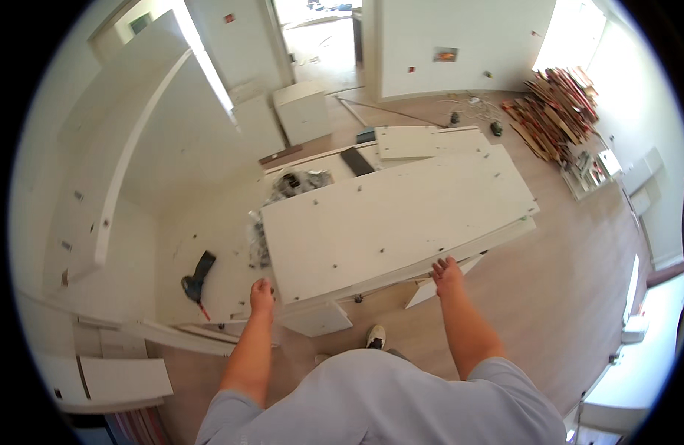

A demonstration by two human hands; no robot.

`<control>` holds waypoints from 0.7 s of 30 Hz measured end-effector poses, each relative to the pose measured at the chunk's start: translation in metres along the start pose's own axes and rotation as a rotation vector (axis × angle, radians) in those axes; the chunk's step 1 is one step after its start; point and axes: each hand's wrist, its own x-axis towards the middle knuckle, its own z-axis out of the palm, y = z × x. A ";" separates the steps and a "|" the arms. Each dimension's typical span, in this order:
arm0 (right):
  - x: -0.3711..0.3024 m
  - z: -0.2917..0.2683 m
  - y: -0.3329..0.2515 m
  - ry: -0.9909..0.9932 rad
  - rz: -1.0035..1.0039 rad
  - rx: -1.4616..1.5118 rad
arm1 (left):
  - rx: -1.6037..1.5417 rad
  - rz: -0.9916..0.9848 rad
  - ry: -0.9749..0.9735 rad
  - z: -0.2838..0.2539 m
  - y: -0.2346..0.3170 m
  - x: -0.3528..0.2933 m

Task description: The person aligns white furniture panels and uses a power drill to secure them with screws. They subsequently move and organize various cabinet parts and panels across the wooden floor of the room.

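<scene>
Two bare hands at the near edge of a large white flat rectangular board (394, 219) amid furniture parts.

Head view: the left hand (262, 295) curls against the board's near left corner, the right hand (446, 273) touches its near long edge with fingers spread, neither clearly gripping; the smooth matt board, dotted with small fittings, lies raised over other white panels; a black power drill with red detail (196, 278) rests on a white panel to the left; crumpled clear plastic bags (297, 183) lie beyond the far left corner; a heap of reddish wooden strips (557, 107) sits well apart; bare pale wood-plank floor (572, 297) opens to the right.
</scene>
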 end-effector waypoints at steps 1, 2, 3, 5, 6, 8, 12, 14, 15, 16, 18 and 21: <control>-0.001 0.016 -0.001 0.013 0.055 0.030 | -0.060 -0.057 -0.071 0.002 0.005 0.004; 0.000 0.023 -0.002 -0.023 0.074 0.042 | -0.116 -0.116 -0.148 0.000 0.006 0.010; 0.002 0.025 -0.003 -0.055 0.092 0.054 | -0.169 -0.180 -0.228 0.005 0.010 0.013; 0.004 0.029 -0.006 -0.078 0.111 0.154 | -0.192 -0.199 -0.268 0.026 0.023 0.013; 0.002 0.038 -0.008 -0.087 0.122 0.237 | -0.241 -0.182 -0.259 0.026 0.015 0.024; -0.016 0.061 -0.019 -0.054 0.170 0.309 | -0.198 -0.105 -0.151 0.027 0.005 0.035; 0.007 0.068 -0.033 -0.051 0.148 0.445 | 0.100 0.034 0.068 0.071 0.027 0.014; 0.013 0.073 -0.032 -0.057 0.163 0.428 | 0.211 0.050 0.136 0.068 0.031 0.004; 0.008 0.076 -0.030 -0.074 0.161 0.445 | 0.259 0.060 0.178 0.058 0.019 0.005; 0.002 0.073 -0.027 -0.084 0.156 0.464 | 0.311 0.068 0.213 0.053 0.015 0.001; -0.010 0.058 -0.029 -0.093 0.117 0.501 | 0.107 0.059 0.180 0.052 0.015 -0.030; -0.055 0.039 -0.023 -0.136 0.089 0.543 | -0.226 0.176 0.167 0.017 -0.010 -0.071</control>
